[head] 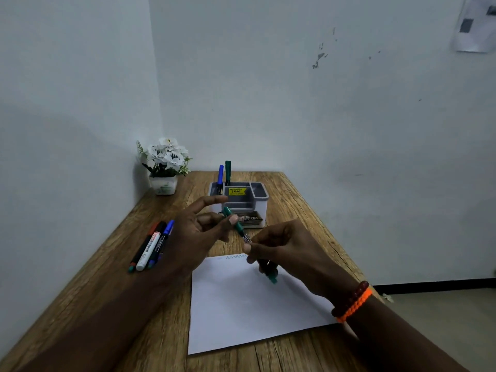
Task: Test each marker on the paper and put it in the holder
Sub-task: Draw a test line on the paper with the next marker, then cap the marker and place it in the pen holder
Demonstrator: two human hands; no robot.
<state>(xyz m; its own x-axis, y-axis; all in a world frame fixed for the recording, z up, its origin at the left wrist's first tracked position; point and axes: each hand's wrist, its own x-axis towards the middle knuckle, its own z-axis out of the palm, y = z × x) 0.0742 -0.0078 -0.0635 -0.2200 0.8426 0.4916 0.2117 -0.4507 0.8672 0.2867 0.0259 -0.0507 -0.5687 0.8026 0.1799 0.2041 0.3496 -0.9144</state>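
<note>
While the right hand (279,245) grips a green marker (237,226) over the paper (241,304), the left hand (198,232) apparently pinches its cap end, fingers otherwise spread; holder (257,208) at twelve o'clock.

The wooden table (107,285) bears paper (241,304), holder (257,208), loose markers (150,251), flowerpot (163,185).

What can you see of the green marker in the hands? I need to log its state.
The green marker is a slim, plastic-looking pen with a green cap end, a printed barrel and a green tail. It slants above the white paper. The right hand grips its barrel, the left hand touches its cap end. Whether the cap is seated cannot be told.
</note>
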